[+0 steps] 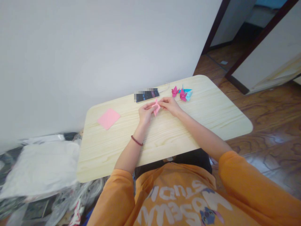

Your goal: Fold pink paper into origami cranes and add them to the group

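My left hand [145,113] and my right hand [170,105] meet over the middle of a light wooden table [207,116]. Both pinch a small folded piece of pink paper [156,108] held between them, just above the tabletop. My left wrist wears a dark red bead bracelet [136,140]. A flat pink paper square [108,118] lies to the left of my hands. Behind my right hand sit finished origami figures: two magenta ones [178,93] and a light blue one [188,93].
A dark phone [147,95] with a white cable lies at the table's far edge by the white wall. Plastic bags and white cloth [39,171] pile up on the floor at left. Wooden floor and a doorway [235,50] lie to the right.
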`<action>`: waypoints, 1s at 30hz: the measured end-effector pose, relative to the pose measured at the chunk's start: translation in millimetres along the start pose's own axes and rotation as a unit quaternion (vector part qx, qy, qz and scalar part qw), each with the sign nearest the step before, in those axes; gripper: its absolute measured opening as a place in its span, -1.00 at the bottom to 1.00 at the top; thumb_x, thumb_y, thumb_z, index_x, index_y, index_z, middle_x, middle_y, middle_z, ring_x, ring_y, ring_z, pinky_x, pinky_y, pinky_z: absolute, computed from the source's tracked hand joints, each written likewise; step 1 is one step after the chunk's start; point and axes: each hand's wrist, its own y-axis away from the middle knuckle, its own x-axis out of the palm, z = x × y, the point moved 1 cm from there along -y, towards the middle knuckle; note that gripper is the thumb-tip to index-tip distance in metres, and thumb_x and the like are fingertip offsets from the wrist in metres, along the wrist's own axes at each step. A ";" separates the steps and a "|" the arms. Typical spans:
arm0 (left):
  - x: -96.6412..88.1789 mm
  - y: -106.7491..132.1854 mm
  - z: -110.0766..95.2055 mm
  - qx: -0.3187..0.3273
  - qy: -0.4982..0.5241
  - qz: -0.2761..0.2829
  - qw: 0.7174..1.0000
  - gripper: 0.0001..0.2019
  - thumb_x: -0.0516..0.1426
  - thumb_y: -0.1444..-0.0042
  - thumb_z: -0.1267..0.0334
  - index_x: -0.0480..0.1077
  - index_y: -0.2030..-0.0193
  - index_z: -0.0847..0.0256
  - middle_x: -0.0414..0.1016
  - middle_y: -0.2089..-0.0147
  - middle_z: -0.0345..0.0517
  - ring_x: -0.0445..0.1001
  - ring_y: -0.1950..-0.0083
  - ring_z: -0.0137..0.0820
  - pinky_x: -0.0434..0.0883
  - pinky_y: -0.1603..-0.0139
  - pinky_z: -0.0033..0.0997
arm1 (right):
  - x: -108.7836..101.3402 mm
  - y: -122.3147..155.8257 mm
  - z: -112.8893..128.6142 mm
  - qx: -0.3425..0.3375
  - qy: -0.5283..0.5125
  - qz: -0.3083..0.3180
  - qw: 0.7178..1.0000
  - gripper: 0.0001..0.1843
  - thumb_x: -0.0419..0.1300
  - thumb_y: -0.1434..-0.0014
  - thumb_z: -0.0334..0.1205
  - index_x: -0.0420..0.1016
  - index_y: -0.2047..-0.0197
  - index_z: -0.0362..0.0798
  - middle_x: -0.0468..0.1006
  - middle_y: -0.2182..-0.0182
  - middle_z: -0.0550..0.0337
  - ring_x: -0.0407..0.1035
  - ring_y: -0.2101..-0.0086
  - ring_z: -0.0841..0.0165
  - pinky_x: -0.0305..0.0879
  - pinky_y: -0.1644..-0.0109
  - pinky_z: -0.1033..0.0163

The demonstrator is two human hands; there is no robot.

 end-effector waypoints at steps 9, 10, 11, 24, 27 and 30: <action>-2.2 -3.4 3.4 0.051 -0.045 -0.039 0.997 -0.77 0.34 0.26 0.37 0.53 0.37 0.26 0.57 0.42 -0.07 0.52 0.41 -0.40 0.48 0.24 -0.34 | 1.4 1.3 -0.9 0.044 0.027 -0.002 0.999 -0.83 0.34 0.13 -0.28 0.42 0.55 -0.13 0.32 0.76 0.33 0.09 0.70 0.57 -0.06 0.63 0.40; -2.6 -3.9 3.1 0.054 -0.048 -0.041 0.997 -0.78 0.34 0.26 0.37 0.53 0.36 0.26 0.57 0.41 -0.07 0.52 0.40 -0.40 0.48 0.24 -0.34 | 1.7 1.8 -0.1 0.048 0.027 -0.002 0.998 -0.84 0.34 0.13 -0.29 0.42 0.55 -0.13 0.32 0.75 0.33 0.09 0.70 0.57 -0.06 0.63 0.40; -2.9 -4.1 2.6 0.056 -0.050 -0.041 0.996 -0.78 0.34 0.25 0.37 0.53 0.36 0.26 0.58 0.40 -0.06 0.52 0.39 -0.39 0.48 0.24 -0.34 | 2.1 2.4 0.8 0.052 0.026 -0.003 0.998 -0.84 0.34 0.13 -0.29 0.43 0.56 -0.13 0.33 0.75 0.33 0.09 0.69 0.57 -0.06 0.62 0.40; -1.4 -3.3 1.8 -0.024 -0.027 0.048 0.998 -0.71 0.37 0.34 0.35 0.52 0.37 0.29 0.57 0.41 -0.06 0.51 0.41 -0.42 0.47 0.28 -0.37 | -4.1 3.2 13.9 0.071 -0.037 -0.010 0.997 -0.88 0.33 0.17 -0.37 0.45 0.58 -0.17 0.33 0.70 0.28 0.09 0.64 0.58 -0.14 0.63 0.41; 0.3 -2.6 3.9 -0.029 -0.030 0.056 0.998 -0.73 0.37 0.34 0.38 0.52 0.39 0.28 0.56 0.43 -0.09 0.49 0.44 -0.44 0.46 0.32 -0.40 | -7.9 1.1 14.5 0.073 -0.049 -0.021 0.996 -0.89 0.34 0.17 -0.39 0.46 0.56 -0.18 0.33 0.69 0.27 0.09 0.63 0.58 -0.15 0.64 0.42; 2.1 -0.1 4.2 -0.036 -0.044 0.061 0.997 -0.74 0.36 0.34 0.40 0.53 0.40 0.27 0.56 0.45 -0.10 0.47 0.46 -0.45 0.45 0.34 -0.40 | -13.3 -2.7 13.0 0.067 -0.052 -0.036 0.996 -0.87 0.33 0.14 -0.38 0.44 0.58 -0.18 0.29 0.71 0.29 0.07 0.65 0.59 -0.19 0.66 0.43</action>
